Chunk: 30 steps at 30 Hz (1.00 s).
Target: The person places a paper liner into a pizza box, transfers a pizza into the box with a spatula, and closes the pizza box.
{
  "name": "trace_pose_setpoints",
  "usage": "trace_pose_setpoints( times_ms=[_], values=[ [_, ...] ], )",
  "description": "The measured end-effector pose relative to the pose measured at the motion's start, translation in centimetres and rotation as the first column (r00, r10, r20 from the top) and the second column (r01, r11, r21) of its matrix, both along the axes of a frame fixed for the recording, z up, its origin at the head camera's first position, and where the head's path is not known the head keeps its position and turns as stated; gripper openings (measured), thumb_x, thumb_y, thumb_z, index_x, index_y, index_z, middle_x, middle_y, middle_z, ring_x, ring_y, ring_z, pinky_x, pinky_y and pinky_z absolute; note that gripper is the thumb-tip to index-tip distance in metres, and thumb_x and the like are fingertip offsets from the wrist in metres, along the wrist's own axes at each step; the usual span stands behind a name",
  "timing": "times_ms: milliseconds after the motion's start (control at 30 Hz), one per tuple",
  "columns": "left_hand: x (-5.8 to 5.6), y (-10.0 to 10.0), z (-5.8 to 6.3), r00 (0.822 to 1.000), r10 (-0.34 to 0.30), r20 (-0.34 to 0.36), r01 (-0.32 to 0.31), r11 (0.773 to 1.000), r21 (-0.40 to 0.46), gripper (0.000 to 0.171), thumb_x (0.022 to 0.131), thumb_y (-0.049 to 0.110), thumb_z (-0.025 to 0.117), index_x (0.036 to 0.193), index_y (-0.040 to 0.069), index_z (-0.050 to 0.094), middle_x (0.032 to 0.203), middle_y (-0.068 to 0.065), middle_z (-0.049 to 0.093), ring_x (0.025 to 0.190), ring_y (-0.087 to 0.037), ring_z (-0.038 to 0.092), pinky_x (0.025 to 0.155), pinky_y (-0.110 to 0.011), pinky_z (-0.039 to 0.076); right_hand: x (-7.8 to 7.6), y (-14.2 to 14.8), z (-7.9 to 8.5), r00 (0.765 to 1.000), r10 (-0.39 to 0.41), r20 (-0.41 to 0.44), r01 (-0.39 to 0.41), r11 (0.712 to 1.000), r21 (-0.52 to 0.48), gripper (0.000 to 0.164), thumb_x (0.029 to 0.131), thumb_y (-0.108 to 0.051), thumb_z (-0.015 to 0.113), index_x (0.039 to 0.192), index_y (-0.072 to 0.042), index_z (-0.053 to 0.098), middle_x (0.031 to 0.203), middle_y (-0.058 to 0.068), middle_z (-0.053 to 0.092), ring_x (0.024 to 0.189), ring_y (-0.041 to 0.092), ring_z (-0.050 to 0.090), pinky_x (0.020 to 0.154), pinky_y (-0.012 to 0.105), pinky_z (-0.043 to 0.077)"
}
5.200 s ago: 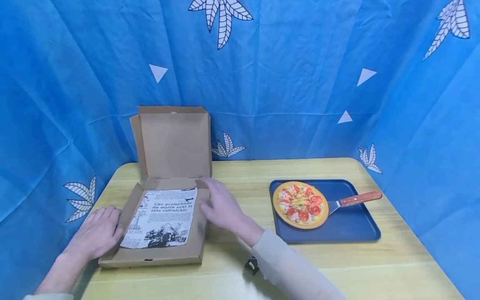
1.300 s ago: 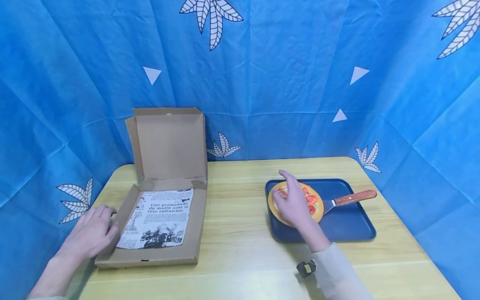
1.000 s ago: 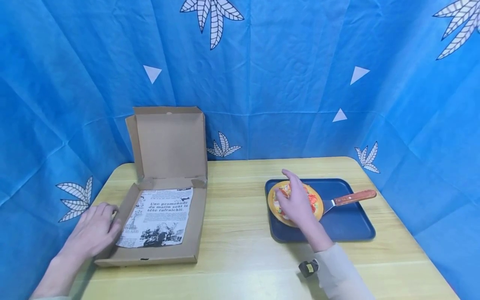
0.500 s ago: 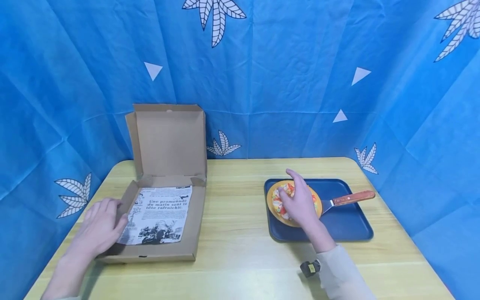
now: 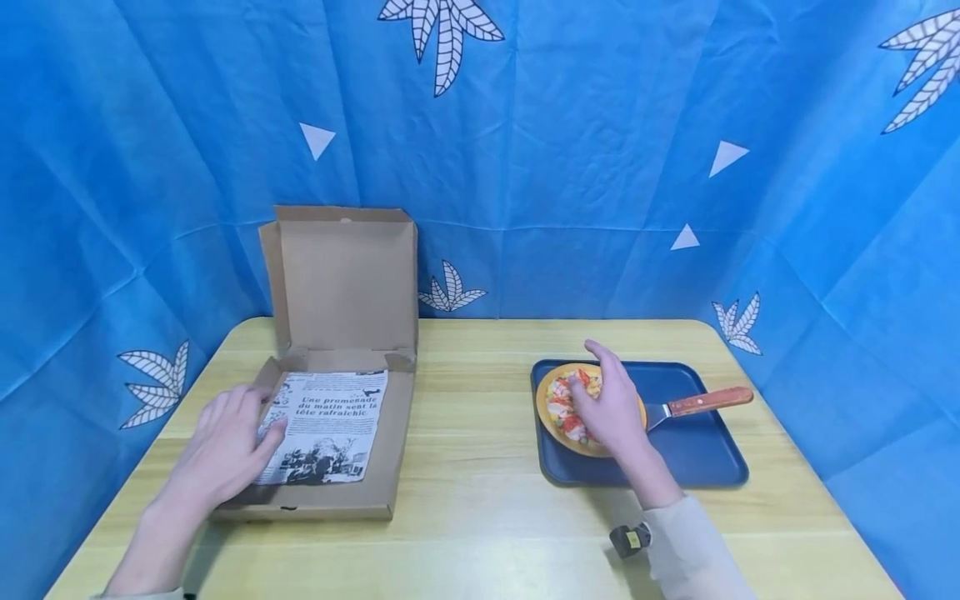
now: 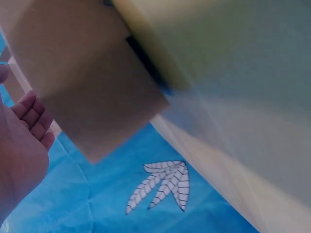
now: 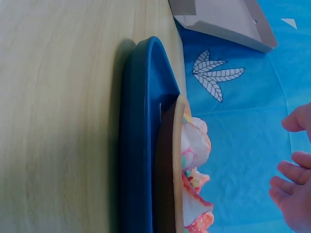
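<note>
At left in the head view, my left hand [image 5: 227,446] reaches over the left wall of an open cardboard pizza box [image 5: 390,467], its fingers relaxed. A sheet of newsprint-patterned paper [image 5: 337,425] lines the box. The left wrist view has the left hand [image 6: 29,131] beside a cardboard side [image 6: 92,97] of the box. My right hand [image 5: 611,404] hovers over a pizza [image 5: 558,417], thumb and fingers spread and loosely bent. In the right wrist view a gap separates the right hand [image 7: 296,174] from the pizza's toppings [image 7: 197,145]. The pizza hides most of a server's metal blade.
The pizza lies on a dark blue tray [image 5: 693,467]. The server's wooden handle [image 5: 710,401] sticks out past the tray's right rim. The box lid [image 5: 348,283] stands upright at the back, near the blue curtain [image 5: 600,167]. Bare wood tabletop [image 5: 472,467] lies between box and tray.
My right hand has gone from the box's right side to above the pizza, then shifted slightly right. My left hand has moved up and right, farther over the box's left wall.
</note>
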<state>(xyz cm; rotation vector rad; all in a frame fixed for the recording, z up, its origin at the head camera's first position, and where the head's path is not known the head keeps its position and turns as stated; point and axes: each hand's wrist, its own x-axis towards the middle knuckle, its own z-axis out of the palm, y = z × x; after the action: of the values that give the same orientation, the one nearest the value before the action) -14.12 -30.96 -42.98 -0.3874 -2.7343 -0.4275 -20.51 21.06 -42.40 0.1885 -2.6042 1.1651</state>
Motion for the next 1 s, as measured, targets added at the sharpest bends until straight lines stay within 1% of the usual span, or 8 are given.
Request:
trace_pose_setpoints(
  times_ms=[167, 267, 367, 533, 700, 867, 1000],
  values=[
    [-0.3, 1.5, 0.7, 0.999, -0.033, 0.023, 0.032, 0.999, 0.030, 0.053, 0.099, 0.023, 0.062, 0.138, -0.010, 0.048, 0.133, -0.029, 0.050, 0.125, -0.052, 0.042, 0.104, -0.073, 0.029, 0.2, 0.3, -0.1, 1.000, -0.014, 0.001, 0.014, 1.000, 0.014, 0.062, 0.100, -0.023, 0.064, 0.157, -0.010, 0.041, 0.161, 0.017, 0.041, 0.146, 0.041, 0.041, 0.115, 0.062, 0.037],
    [-0.4, 2.3, 1.0, 0.998, -0.053, 0.031, 0.052, 0.998, 0.034, 0.054, 0.098, 0.024, 0.063, 0.139, -0.008, 0.047, 0.136, -0.028, 0.050, 0.127, -0.050, 0.042, 0.105, -0.072, 0.030, 0.3, 0.4, -0.2, 1.000, -0.026, 0.010, 0.026, 0.999, 0.028, 0.061, 0.101, -0.023, 0.065, 0.157, -0.011, 0.042, 0.161, 0.016, 0.041, 0.146, 0.041, 0.041, 0.115, 0.062, 0.037],
    [-0.5, 3.1, 1.3, 0.997, -0.079, 0.009, 0.079, 0.996, 0.029, 0.054, 0.097, 0.024, 0.064, 0.138, -0.007, 0.048, 0.135, -0.027, 0.051, 0.126, -0.048, 0.044, 0.105, -0.069, 0.032, 0.3, 0.4, -0.2, 1.000, -0.027, 0.011, 0.026, 0.999, 0.036, 0.061, 0.101, -0.022, 0.065, 0.156, -0.011, 0.042, 0.161, 0.017, 0.042, 0.146, 0.041, 0.041, 0.115, 0.063, 0.037],
    [-0.9, 4.3, 1.7, 0.992, -0.121, -0.038, 0.122, 0.993, 0.002, 0.054, 0.095, 0.024, 0.066, 0.136, -0.008, 0.051, 0.135, -0.027, 0.053, 0.125, -0.047, 0.047, 0.106, -0.066, 0.034, 0.3, 0.5, 0.0, 1.000, -0.017, -0.007, 0.017, 0.999, 0.033, 0.061, 0.100, -0.020, 0.066, 0.156, -0.009, 0.043, 0.160, 0.018, 0.042, 0.146, 0.042, 0.040, 0.116, 0.062, 0.036],
    [-1.4, 5.6, 2.2, 0.987, -0.158, -0.028, 0.158, 0.987, -0.006, 0.054, 0.095, 0.023, 0.066, 0.136, -0.008, 0.051, 0.135, -0.025, 0.054, 0.126, -0.045, 0.048, 0.107, -0.063, 0.035, 0.3, 0.7, 0.1, 1.000, -0.021, -0.020, 0.022, 0.999, 0.027, 0.062, 0.099, -0.019, 0.067, 0.155, -0.008, 0.043, 0.160, 0.018, 0.043, 0.145, 0.042, 0.041, 0.115, 0.062, 0.037],
    [-1.9, 6.7, 2.5, 0.985, -0.175, -0.014, 0.174, 0.985, -0.019, 0.055, 0.096, 0.025, 0.065, 0.137, -0.007, 0.050, 0.136, -0.025, 0.053, 0.127, -0.043, 0.047, 0.108, -0.062, 0.035, 0.3, 1.2, 0.1, 1.000, -0.020, -0.021, 0.021, 0.999, 0.040, 0.063, 0.099, -0.017, 0.068, 0.156, -0.008, 0.043, 0.160, 0.019, 0.042, 0.146, 0.044, 0.040, 0.114, 0.064, 0.036],
    [-2.3, 7.5, 2.5, 0.985, -0.173, -0.012, 0.172, 0.984, -0.035, 0.056, 0.096, 0.028, 0.064, 0.139, -0.006, 0.050, 0.138, -0.024, 0.053, 0.130, -0.042, 0.046, 0.110, -0.062, 0.034, 0.2, 1.6, -0.1, 0.999, -0.018, -0.032, 0.020, 0.998, 0.059, 0.062, 0.098, -0.017, 0.068, 0.155, -0.007, 0.044, 0.160, 0.019, 0.043, 0.146, 0.044, 0.040, 0.115, 0.064, 0.035]
  ],
)
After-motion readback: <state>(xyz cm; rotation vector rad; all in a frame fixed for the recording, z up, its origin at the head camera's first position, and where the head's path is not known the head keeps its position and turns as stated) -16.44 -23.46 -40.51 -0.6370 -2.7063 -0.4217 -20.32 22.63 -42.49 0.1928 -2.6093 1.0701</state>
